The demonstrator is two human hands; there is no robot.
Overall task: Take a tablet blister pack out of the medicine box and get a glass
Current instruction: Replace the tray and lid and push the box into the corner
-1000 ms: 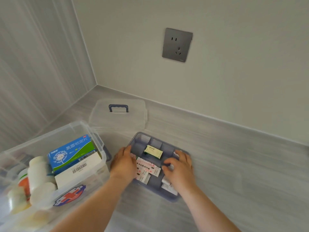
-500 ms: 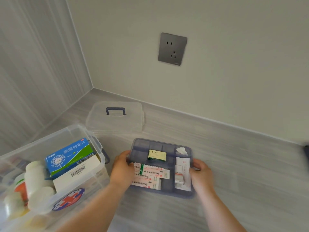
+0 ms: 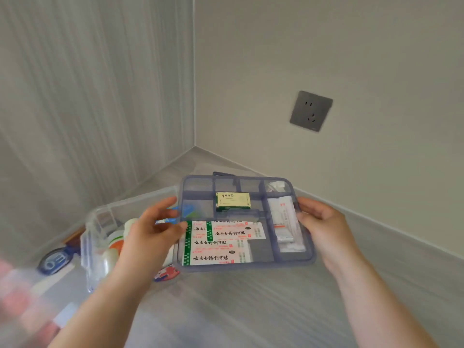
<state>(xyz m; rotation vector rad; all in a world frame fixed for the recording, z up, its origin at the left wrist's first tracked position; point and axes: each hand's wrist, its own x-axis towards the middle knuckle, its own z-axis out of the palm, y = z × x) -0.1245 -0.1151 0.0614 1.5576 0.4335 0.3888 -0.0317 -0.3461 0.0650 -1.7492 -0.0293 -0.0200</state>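
On the head view I see my left hand (image 3: 153, 232) and right hand (image 3: 324, 229) gripping the divided tray (image 3: 263, 262) by its ends, raised above the counter (image 3: 251, 310), the clear medicine box (image 3: 100, 222) just beside it at left.

Left hand (image 3: 153, 229) and right hand (image 3: 324, 229) raised level, well apart, forearms angling inward from below. Fingers curled on both, thumbs on top, each pinching an opposite edge of the tray (image 3: 246, 266).
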